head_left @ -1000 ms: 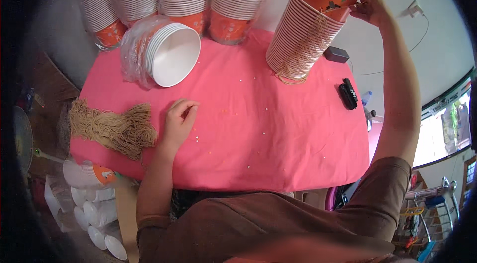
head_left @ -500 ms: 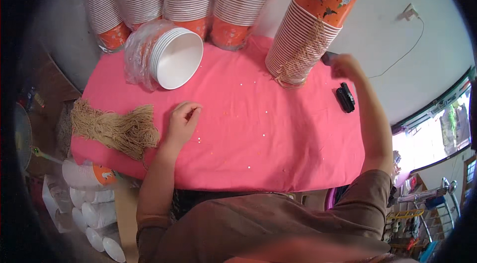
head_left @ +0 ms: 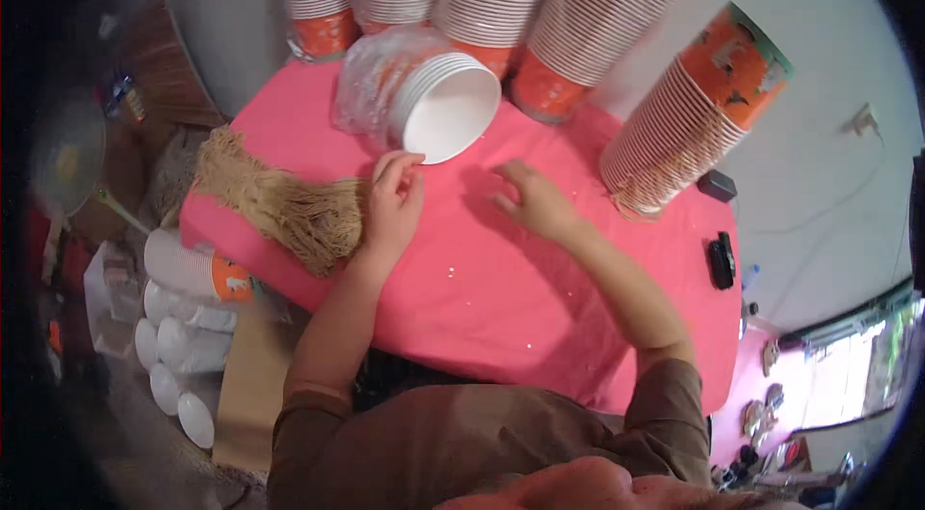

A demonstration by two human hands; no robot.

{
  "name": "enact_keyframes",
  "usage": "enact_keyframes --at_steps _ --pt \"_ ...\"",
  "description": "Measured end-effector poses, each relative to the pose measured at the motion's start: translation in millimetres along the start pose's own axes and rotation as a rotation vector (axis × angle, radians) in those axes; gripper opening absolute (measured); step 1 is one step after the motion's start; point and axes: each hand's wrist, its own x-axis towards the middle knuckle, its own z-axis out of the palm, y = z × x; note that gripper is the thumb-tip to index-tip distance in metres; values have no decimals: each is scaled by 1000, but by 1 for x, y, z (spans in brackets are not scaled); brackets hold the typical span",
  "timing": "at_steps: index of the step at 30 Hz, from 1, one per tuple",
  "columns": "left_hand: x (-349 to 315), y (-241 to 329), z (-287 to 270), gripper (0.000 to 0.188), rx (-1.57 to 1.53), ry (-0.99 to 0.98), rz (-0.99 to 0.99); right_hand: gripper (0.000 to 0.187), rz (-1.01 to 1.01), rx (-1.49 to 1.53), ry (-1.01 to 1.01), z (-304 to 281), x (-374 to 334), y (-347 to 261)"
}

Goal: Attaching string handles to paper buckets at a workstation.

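My left hand point(head_left: 395, 202) has its fingertips at the lower rim of a short stack of nested white paper tubs point(head_left: 448, 110), which lies on its side, partly in clear plastic wrap. Whether the fingers touch the rim I cannot tell; they are loosely bent and hold nothing. To the right, my right hand point(head_left: 535, 202) hovers over the pink cloth point(head_left: 472, 264), empty, with fingers apart. A bundle of tan strings point(head_left: 299, 207) lies just left of my left hand. At the right stands a tall stack of nested orange-printed tubs point(head_left: 674, 120) with tan strings hanging down its side.
Several tall wrapped tub stacks point(head_left: 501, 0) line the back against the wall. A small dark block point(head_left: 717, 185) and a black object point(head_left: 721, 261) lie near the right edge. More tubs point(head_left: 183, 264) lie on their sides at lower left, beside a cardboard box point(head_left: 252, 385).
My right hand has come left from the dark block behind the tall stack to the middle. My left hand has moved up to the white tubs' rim. The whole view has shifted.
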Motion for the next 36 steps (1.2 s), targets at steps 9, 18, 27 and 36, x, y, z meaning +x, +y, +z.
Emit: enact_keyframes --at_steps 9,18,27,36 --pt "9 -15 -3 51 216 238 30 40 -145 81 202 95 100 -38" --pt "-3 -17 11 59 294 -89 23 18 -224 -13 268 77 79 -6" --pt "-10 -3 16 72 447 -133 2 36 -109 -68 155 13 12 -22" --pt "-9 5 -21 74 330 -165 77 20 -31 -318 39 -69 -64 -98"
